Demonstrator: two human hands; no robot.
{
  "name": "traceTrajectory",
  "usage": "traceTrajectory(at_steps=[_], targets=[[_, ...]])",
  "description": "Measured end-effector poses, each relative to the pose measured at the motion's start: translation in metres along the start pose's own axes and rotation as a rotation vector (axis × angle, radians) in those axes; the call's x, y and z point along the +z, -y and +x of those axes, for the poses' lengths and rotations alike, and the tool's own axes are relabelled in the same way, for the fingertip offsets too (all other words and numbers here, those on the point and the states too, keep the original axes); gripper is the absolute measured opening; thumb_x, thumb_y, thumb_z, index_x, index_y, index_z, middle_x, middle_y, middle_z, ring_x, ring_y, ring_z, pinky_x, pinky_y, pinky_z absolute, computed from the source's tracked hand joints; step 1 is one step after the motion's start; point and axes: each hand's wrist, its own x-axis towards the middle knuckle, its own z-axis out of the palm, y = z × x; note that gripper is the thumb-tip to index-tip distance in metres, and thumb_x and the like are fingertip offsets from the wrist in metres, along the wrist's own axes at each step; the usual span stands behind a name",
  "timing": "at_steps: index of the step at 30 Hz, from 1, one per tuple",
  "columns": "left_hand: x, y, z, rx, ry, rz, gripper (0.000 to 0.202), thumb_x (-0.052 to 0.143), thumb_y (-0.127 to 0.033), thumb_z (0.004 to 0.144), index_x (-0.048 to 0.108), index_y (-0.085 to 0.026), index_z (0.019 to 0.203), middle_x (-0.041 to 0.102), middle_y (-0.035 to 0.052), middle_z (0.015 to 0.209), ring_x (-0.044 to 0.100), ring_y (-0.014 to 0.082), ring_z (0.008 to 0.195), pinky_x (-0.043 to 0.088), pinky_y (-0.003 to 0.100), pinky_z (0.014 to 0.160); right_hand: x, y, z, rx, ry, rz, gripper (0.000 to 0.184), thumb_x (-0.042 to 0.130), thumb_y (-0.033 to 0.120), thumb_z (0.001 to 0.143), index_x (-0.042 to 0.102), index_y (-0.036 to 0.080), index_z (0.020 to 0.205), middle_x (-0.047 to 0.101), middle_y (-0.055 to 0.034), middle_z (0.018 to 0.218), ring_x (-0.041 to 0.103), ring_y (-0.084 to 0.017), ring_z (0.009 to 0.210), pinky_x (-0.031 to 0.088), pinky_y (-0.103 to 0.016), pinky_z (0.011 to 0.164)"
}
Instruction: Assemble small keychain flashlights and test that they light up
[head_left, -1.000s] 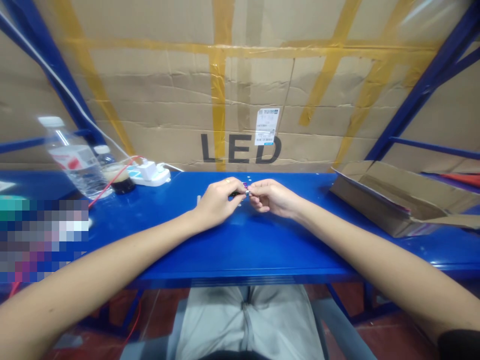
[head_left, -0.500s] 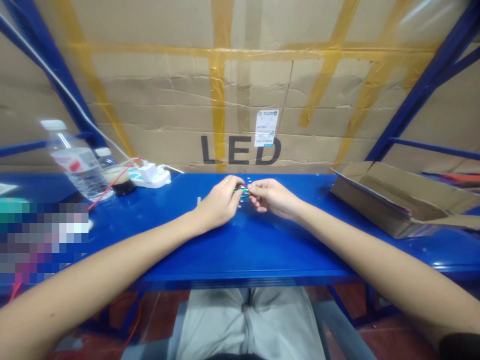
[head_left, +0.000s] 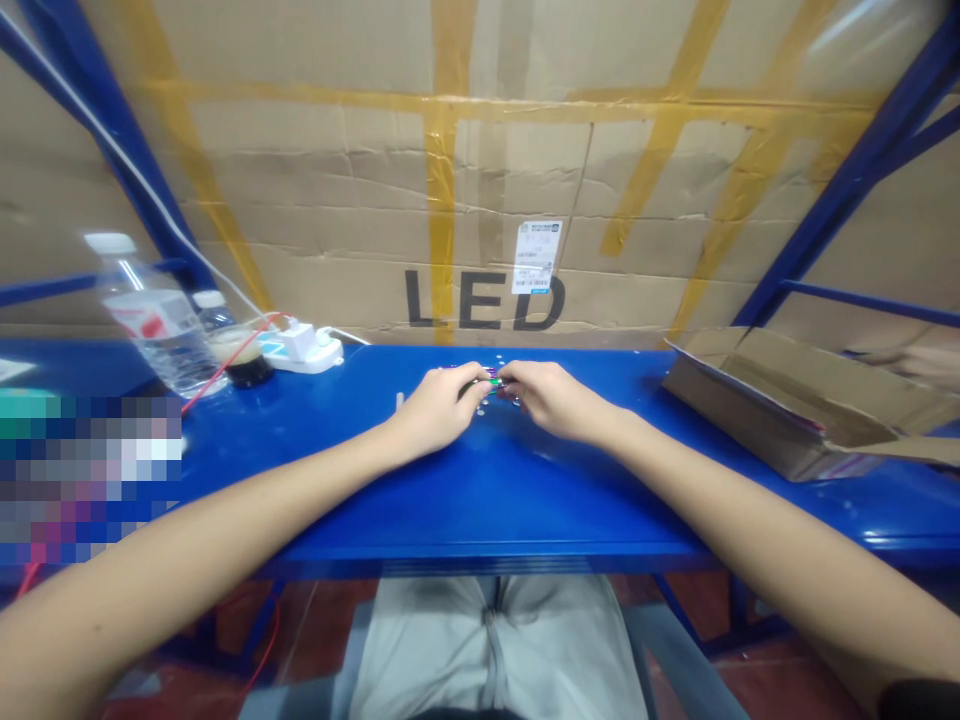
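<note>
Both of my hands meet over the middle of the blue table (head_left: 487, 500), near its far edge. My left hand (head_left: 439, 405) is closed, its fingertips pinching a small dark part with purple and green on it (head_left: 486, 380). My right hand (head_left: 551, 398) is closed too, its fingers curled and pinching the same small part from the right. Several tiny pale bits (head_left: 499, 358) lie on the table just behind the hands. A small white stick (head_left: 397, 401) lies left of my left hand.
A clear water bottle (head_left: 154, 320) and a dark drink bottle (head_left: 236, 355) stand at the left, beside a white power strip (head_left: 304, 347) with red and white cables. An open flat cardboard box (head_left: 802, 400) lies at the right. A large carton marked LED (head_left: 480, 200) stands behind.
Both hands have lowered slightly toward the table and turned a little, still pinching the small part between them. Nothing else has moved.
</note>
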Motion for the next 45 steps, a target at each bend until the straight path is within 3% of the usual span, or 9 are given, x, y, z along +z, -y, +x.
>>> traceTrajectory(at_steps=[5,10,18,24,29,37,45], targets=[[0.0,0.0,0.0,0.069,0.017,-0.069,0.018,0.051,-0.026,0.097,0.067,-0.019,0.097,0.074,0.0025,0.093,0.067,0.0187,0.087,0.048,0.03,0.079,0.0,-0.005,-0.003,-0.169,-0.002,-0.203,0.025,0.04,0.001,0.086,0.061,0.014,0.09,0.069,-0.0127,0.086,0.061,-0.021,0.079,0.045,-0.03,0.072],[0.003,-0.001,-0.003,0.172,-0.031,-0.042,0.016,0.052,-0.022,0.097,0.067,-0.018,0.094,0.073,0.0033,0.092,0.067,0.0181,0.085,0.049,0.03,0.079,-0.003,-0.002,-0.004,-0.217,-0.03,-0.186,0.021,0.042,0.003,0.086,0.058,0.016,0.078,0.065,-0.0084,0.074,0.055,-0.017,0.068,0.04,-0.027,0.065],[0.005,0.005,-0.006,0.361,-0.069,0.139,0.014,0.05,-0.02,0.098,0.063,-0.016,0.1,0.072,0.0074,0.096,0.067,0.0195,0.09,0.052,0.032,0.082,-0.01,0.013,0.0,-0.009,0.078,0.178,0.029,0.049,0.021,0.092,0.054,0.016,0.065,0.057,0.0001,0.054,0.049,-0.011,0.051,0.037,-0.023,0.057],[0.003,0.01,-0.005,0.491,-0.054,0.213,0.016,0.045,-0.016,0.098,0.06,-0.016,0.103,0.067,0.0078,0.09,0.063,0.0188,0.084,0.051,0.031,0.077,-0.006,0.008,0.001,0.311,0.215,0.738,0.035,0.062,0.044,0.087,0.06,0.014,0.069,0.054,0.0019,0.048,0.045,-0.01,0.038,0.035,-0.021,0.038],[0.004,0.01,-0.004,0.481,-0.064,0.23,0.019,0.041,-0.019,0.1,0.059,-0.017,0.101,0.061,0.0083,0.089,0.059,0.0189,0.083,0.05,0.031,0.076,-0.001,0.008,0.002,0.409,0.224,1.094,0.028,0.066,0.037,0.08,0.061,0.014,0.065,0.053,0.0008,0.043,0.042,-0.01,0.033,0.031,-0.021,0.031],[0.004,0.004,-0.005,0.403,-0.096,0.148,0.016,0.043,-0.018,0.098,0.058,-0.017,0.093,0.062,0.0083,0.088,0.06,0.0194,0.085,0.05,0.034,0.08,0.001,0.009,0.003,0.431,0.185,1.098,0.023,0.064,0.029,0.08,0.063,0.012,0.065,0.052,0.0007,0.042,0.041,-0.009,0.033,0.031,-0.019,0.031],[0.006,0.005,-0.002,0.447,-0.187,-0.002,0.009,0.056,-0.013,0.093,0.061,-0.017,0.087,0.067,0.0069,0.088,0.064,0.0175,0.086,0.052,0.033,0.08,0.004,0.003,0.002,0.489,0.233,1.308,0.018,0.063,0.023,0.08,0.06,0.012,0.067,0.049,0.0007,0.045,0.042,-0.01,0.037,0.029,-0.02,0.032]])
